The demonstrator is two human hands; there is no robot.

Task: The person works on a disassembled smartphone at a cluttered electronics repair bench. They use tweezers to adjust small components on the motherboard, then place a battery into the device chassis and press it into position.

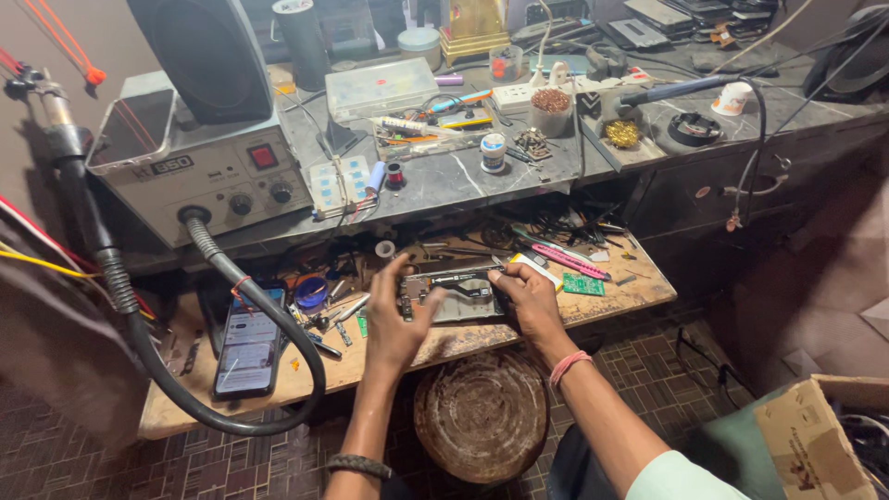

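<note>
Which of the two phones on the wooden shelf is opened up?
The phone held between the left hand and right hand, its insides exposed. The other phone, left by the black hose, is intact, screen lit.

An opened phone (456, 292) lies on the wooden shelf (639, 292), another phone (248, 344) to its left.

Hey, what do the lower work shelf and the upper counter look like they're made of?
The lower work shelf looks like bare, unfinished wood: tan, with a scuffed, stained face and a raw edge. The upper counter looks like polished grey stone, perhaps marble, judging by its pale veins and dull sheen. Both hands, left hand and right hand, rest on an opened phone.
</note>
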